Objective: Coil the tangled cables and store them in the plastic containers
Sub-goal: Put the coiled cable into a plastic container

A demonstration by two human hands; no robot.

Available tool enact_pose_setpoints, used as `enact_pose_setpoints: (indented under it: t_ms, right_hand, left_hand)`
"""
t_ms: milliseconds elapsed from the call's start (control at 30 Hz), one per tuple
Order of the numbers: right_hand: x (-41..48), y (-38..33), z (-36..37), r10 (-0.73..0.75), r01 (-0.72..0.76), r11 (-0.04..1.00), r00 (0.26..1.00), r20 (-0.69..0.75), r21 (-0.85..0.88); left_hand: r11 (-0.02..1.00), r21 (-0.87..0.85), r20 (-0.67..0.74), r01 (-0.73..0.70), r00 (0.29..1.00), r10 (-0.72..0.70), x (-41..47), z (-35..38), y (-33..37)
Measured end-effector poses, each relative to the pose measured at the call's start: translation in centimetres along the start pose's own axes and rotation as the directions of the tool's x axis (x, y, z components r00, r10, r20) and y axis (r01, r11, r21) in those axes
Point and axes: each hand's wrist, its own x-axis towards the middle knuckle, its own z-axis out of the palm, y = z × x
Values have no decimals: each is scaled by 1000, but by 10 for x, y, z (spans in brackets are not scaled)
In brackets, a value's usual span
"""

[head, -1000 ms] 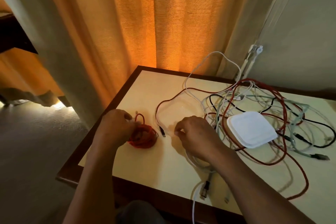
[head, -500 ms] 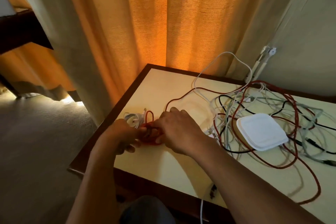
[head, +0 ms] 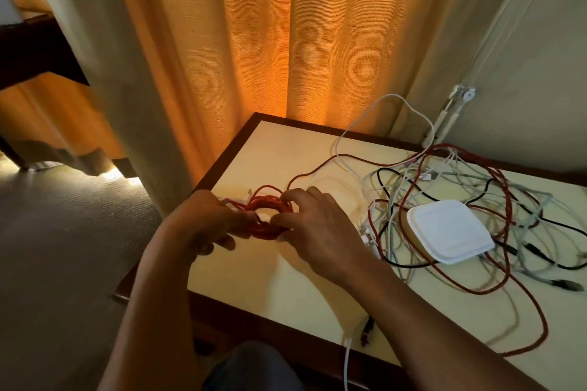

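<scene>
A small coil of red cable (head: 268, 211) lies near the table's left edge. My left hand (head: 203, 225) grips its left side and my right hand (head: 313, 228) pinches its right side, with fingers curled over the loops. The coil's loose end runs right into a tangle of red, black, white and grey cables (head: 476, 200). In the middle of that tangle sits a white plastic container (head: 449, 233) with its lid on. A small white cable bundle (head: 235, 200) peeks out just behind my left hand.
The cream table (head: 301, 279) has a dark wooden rim and stands against orange curtains (head: 301, 41). A white cable and a black plug (head: 367, 332) hang over the front edge. Carpeted floor lies to the left.
My right hand has moved left from the bare table top onto the red coil, joining my left hand. The camera has swung left and closer.
</scene>
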Motion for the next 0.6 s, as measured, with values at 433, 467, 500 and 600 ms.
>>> enact_pose_setpoints:
  t_ms: [433,467,500,600]
  right_hand:
    - [-13,62,-38,160,-162,987,976,-147,-1]
    - [-16,68,-38,200,-202,979,971,-131,1]
    - [-19,72,-37,241,-242,970,964,-115,5]
    - [-28,80,-29,330,-330,944,943,-32,8]
  left_hand:
    - [922,47,-176,-384,906,386,8,55,47]
    - [915,51,-185,-400,897,402,15,66,49]
    - [909,61,-183,-411,891,415,21,75,51]
    - [910,118,-147,-398,899,413,35,98,51]
